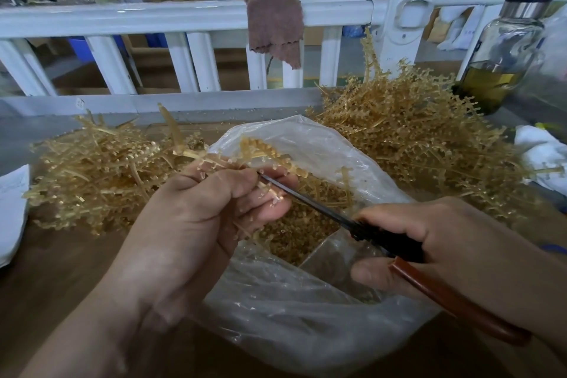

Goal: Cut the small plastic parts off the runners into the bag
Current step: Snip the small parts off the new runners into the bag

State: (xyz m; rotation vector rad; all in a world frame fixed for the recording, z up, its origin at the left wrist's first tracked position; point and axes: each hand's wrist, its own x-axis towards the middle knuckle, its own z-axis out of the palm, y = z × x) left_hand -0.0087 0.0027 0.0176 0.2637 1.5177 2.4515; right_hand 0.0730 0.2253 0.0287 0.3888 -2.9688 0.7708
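Note:
My left hand (196,218) grips an amber plastic runner (270,153) lined with small parts, held over the open clear plastic bag (306,310). In my right hand (454,242) are scissors (383,239) with black blades and reddish-brown handles. The blade tips reach the runner at my left fingertips. Inside the bag lies a heap of small amber cut parts (300,233). Whether the blades are apart or closed is hidden by my fingers.
A pile of amber runners (101,175) lies left of the bag, and a larger pile (411,129) sits at the right. A glass bottle (503,52) with yellowish liquid stands at far right. A white railing (184,18) with a brown cloth (274,24) runs behind.

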